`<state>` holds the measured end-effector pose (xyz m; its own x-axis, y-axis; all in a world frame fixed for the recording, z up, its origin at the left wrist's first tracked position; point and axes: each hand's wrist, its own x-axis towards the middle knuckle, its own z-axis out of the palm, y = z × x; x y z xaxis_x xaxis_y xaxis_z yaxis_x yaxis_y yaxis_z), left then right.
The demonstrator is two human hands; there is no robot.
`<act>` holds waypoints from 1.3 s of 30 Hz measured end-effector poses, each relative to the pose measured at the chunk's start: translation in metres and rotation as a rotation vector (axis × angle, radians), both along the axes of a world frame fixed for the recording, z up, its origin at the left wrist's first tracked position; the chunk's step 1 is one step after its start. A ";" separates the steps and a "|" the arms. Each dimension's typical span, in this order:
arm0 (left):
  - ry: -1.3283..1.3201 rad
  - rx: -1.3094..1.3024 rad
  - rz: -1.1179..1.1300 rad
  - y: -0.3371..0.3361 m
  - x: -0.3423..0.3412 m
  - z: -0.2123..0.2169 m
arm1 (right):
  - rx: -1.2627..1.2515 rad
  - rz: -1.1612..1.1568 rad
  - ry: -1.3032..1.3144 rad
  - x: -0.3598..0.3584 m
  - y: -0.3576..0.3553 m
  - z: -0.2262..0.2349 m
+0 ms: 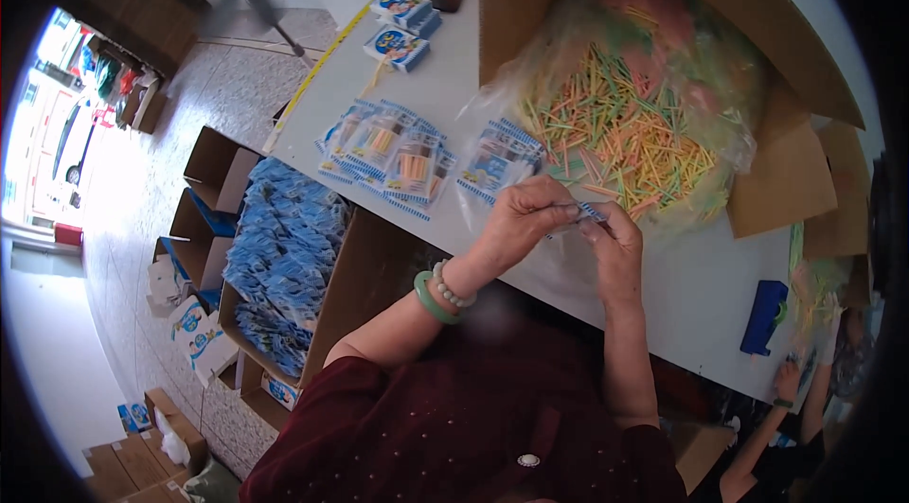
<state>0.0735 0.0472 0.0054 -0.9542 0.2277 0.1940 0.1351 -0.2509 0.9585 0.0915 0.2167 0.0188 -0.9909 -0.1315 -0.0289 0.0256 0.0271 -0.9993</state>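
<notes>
Pinching a small blue-striped packet (593,212), mostly hidden, between left grip (536,208) and right grip (617,243), over the surface (454,77) near loose sticks (625,124). Apparently working its edge; cannot tell whether opening or closing. Next, probably calls for steady pinching there.

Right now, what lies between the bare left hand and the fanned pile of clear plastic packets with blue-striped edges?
In the head view, a smaller batch of blue-and-white plastic packets lies between the left hand and the fanned pile.
</notes>
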 end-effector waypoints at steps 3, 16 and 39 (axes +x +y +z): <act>0.065 -0.223 0.113 -0.009 0.003 0.014 | -0.091 0.034 -0.045 0.000 -0.015 -0.003; 0.480 -1.553 1.016 -0.149 -0.041 -0.005 | 0.526 -0.014 0.387 -0.012 0.007 -0.011; 0.624 -1.057 0.290 0.009 0.005 -0.014 | 1.573 0.358 1.085 -0.136 0.044 -0.005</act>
<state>0.0788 0.0566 -0.0084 -0.8068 0.3444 0.4801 0.5576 0.7124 0.4261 -0.0444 0.2603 0.0140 -0.6033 -0.7708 0.2049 -0.6969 0.6344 0.3346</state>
